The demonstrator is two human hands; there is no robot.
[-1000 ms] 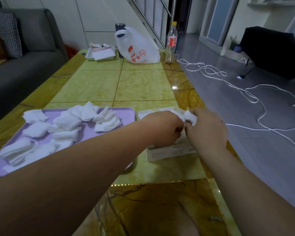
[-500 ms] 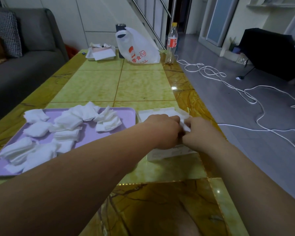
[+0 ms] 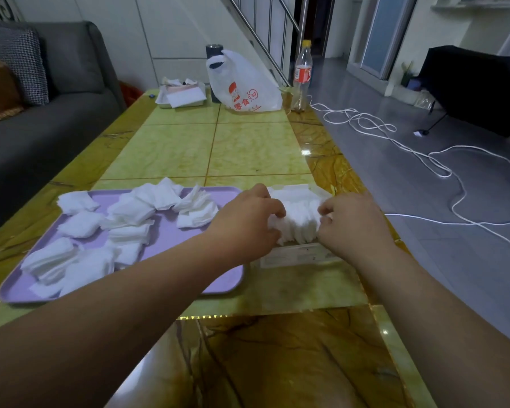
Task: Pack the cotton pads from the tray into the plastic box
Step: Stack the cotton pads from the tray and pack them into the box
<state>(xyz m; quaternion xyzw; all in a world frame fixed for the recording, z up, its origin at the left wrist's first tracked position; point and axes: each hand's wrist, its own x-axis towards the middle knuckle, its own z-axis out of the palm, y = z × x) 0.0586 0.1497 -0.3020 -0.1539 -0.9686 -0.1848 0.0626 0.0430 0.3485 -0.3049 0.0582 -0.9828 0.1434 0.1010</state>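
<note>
Left hand [image 3: 248,220] and right hand [image 3: 352,223] squeeze a stack of cotton pads [image 3: 299,223] between them, fingers curled onto each end, so each grip is closed on the stack. The pads are soft, white, square and fluffy-edged, standing on edge side by side. The stack sits at the mouth of the plastic box [image 3: 298,256], a translucent rectangular box with a label on its front wall; how deep the pads sit in it cannot be told. The box is on the tabletop [image 3: 248,148] just right of the tray [image 3: 227,275], near the tabletop's right edge. The tray is lilac, smooth plastic with rounded corners and a low rim, and the left forearm crosses its right end. Loose cotton pads [image 3: 130,212] lie on it in messy small piles, mostly on the left and far side. The tabletop is glossy yellow-green tile with brown marbled borders, with open room between the tray and the far end. At the far end stand a white plastic bag [image 3: 245,86], a clear bottle [image 3: 303,75] and a small white tray [image 3: 181,97]. A white cord [image 3: 424,160] loops over the grey floor to the right.
</note>
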